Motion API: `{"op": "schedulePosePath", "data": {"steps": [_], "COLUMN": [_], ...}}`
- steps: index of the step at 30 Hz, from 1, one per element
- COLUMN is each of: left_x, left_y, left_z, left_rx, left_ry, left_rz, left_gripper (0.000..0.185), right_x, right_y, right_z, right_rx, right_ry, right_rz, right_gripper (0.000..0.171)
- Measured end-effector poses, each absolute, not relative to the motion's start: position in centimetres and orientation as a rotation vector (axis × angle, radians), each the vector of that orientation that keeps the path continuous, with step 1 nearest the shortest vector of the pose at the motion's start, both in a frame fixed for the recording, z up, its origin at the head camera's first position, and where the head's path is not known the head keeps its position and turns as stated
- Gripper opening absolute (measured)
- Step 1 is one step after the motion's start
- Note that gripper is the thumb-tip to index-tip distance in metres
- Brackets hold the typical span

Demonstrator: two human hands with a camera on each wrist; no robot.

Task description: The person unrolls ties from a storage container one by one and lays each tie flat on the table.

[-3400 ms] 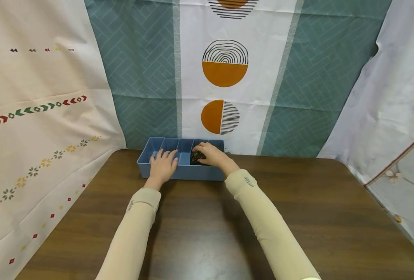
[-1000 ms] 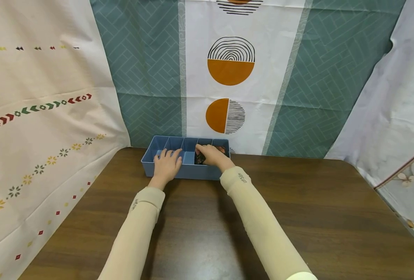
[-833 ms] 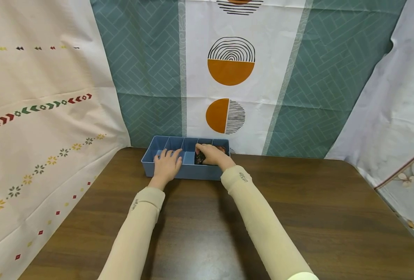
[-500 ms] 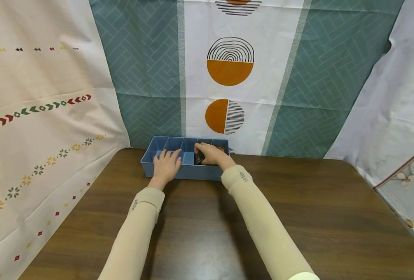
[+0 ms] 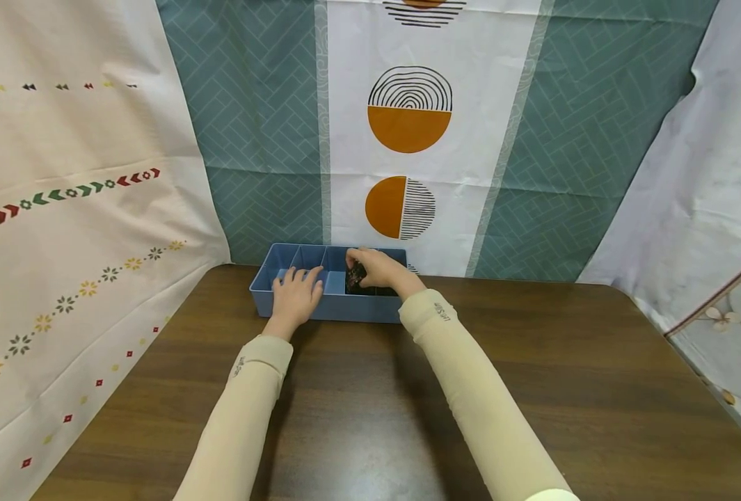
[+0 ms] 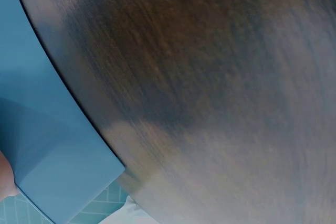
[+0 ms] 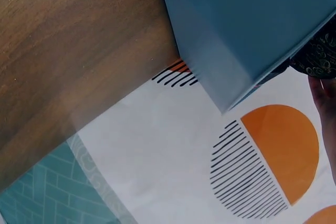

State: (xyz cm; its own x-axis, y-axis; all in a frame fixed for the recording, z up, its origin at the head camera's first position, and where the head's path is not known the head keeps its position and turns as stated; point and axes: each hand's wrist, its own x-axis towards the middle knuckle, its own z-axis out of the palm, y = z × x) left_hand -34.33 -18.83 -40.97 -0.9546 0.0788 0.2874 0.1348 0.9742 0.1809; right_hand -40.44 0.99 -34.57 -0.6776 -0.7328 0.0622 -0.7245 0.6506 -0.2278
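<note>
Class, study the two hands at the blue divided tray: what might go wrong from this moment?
1. The right hand pinches a dark patterned item low in a narrow compartment; it may snag on a divider.
2. The blue tray sits against the backdrop; if the left hand resting on it eases off, it could slide.

Soft, even light from above fills the head view, with a dull sheen on the near desk (image 5: 357, 452), faint shadows beside the sleeves, bowed lines at the edges, and both wrist views close, smeared and out of focus.
</note>
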Motion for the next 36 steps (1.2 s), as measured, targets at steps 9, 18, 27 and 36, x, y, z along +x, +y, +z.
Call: {"op": "schedulePosePath", "data": {"steps": [9, 18, 27, 36], "left_x": [-34.2, -34.2, -34.2, -34.2], "left_y": [-18.7, -18.7, -18.9, -18.8], "left_z": [-41.0, -41.0, -41.2, -41.1], "left_rx": [-0.164, -0.166, -0.161, -0.166], "left_ry": [-2.833, -2.822, -2.828, -2.836], "left_rz": [-0.307, -0.306, -0.304, -0.309], "left_gripper": [0.044, 0.044, 0.044, 0.045], "right_x": [-40.1, -39.8, -39.2, -38.7], "right_y": [1.2, 1.6, 2.1, 2.9], "right_z": [-33.8, -32.5, -31.6, -30.5], "right_rx": [-1.286, -1.300, -1.336, -1.344], "right_ry": [2.824, 2.827, 2.820, 2.830], "right_rz": [-0.351, -0.372, -0.427, -0.503], "right_gripper": [0.034, 0.035, 0.036, 0.036]}}
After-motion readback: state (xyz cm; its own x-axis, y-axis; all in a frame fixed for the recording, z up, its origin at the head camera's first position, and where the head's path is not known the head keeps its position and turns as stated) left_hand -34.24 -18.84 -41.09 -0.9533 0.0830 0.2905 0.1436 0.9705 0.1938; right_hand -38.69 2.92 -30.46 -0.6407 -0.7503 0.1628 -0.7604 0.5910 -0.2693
